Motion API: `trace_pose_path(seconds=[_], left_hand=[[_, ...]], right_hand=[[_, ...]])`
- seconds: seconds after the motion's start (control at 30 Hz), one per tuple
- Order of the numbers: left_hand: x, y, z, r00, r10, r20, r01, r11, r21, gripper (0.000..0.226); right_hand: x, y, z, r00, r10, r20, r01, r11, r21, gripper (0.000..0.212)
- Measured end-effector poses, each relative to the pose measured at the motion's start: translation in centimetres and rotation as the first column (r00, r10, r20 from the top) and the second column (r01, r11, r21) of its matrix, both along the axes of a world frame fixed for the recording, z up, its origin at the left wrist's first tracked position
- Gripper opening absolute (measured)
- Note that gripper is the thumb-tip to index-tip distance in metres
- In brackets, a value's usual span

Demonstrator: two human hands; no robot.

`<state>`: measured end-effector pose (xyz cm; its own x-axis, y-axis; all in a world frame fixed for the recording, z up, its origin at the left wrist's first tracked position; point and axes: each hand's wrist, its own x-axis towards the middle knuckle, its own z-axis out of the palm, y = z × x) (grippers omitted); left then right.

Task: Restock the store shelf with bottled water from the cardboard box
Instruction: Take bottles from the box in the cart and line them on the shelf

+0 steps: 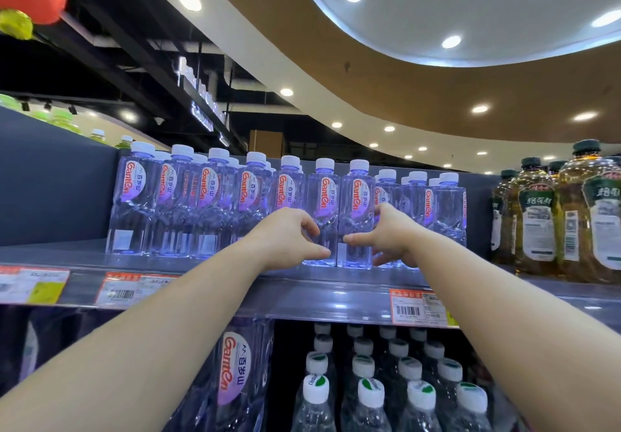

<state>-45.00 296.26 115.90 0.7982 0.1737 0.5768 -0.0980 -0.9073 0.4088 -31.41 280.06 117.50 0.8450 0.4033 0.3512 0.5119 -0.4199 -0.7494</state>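
Two Ganten water bottles (pixel 339 211) stand touching at the shelf's (pixel 235 283) front edge, the left hand (pixel 291 235) and right hand (pixel 386 233) curled around them, bare shelf open leftward before the back rows (pixel 201 196).

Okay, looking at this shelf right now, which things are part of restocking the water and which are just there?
Part of the job:
left hand and right hand, each on a front water bottle
water bottle row
shelf

Just there:
tea bottles
green-capped bottles below
price tags
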Motion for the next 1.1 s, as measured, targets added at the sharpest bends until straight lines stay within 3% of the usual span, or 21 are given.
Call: trace_pose_path(seconds=[0.2, 0.5, 0.6, 0.73, 0.93, 1.1], left_hand=[[0.0, 0.1, -0.1, 1.0, 0.019, -0.006, -0.019, 0.999, -0.028, 0.041], [-0.4, -0.7, -0.1, 0.994, 0.109, 0.021, -0.109, 0.994, -0.003, 0.04], [-0.9, -1.3, -0.1, 0.991, 0.12, 0.066, -0.123, 0.992, 0.032, 0.038], [-2.0, -2.8, 0.1, 0.981, 0.156, 0.117, -0.169, 0.979, 0.112, 0.041], [-2.4, -6.6, -0.8, 0.978, 0.205, 0.026, -0.202, 0.921, 0.333, 0.052], [-2.0, -13.2, -2.6, 0.994, 0.103, -0.032, -0.081, 0.91, 0.405, 0.051]], right_hand=[[-0.5, 0.0, 0.0, 1.0, 0.007, -0.002, -0.007, 1.0, 0.009, 0.086], [-0.3, -0.5, -0.5, 0.999, 0.017, 0.038, -0.016, 1.0, -0.015, 0.096], [-1.7, -1.7, -0.5, 0.993, -0.049, 0.109, 0.053, 0.998, -0.028, 0.088], [-5.1, -3.9, -0.7, 0.943, -0.119, 0.312, 0.158, 0.982, -0.105, 0.076], [-9.9, -7.2, -2.4, 0.851, -0.22, 0.477, 0.401, 0.859, -0.319, 0.062], [-13.0, -13.7, -5.0, 0.79, -0.338, 0.511, 0.545, 0.768, -0.335, 0.06]])
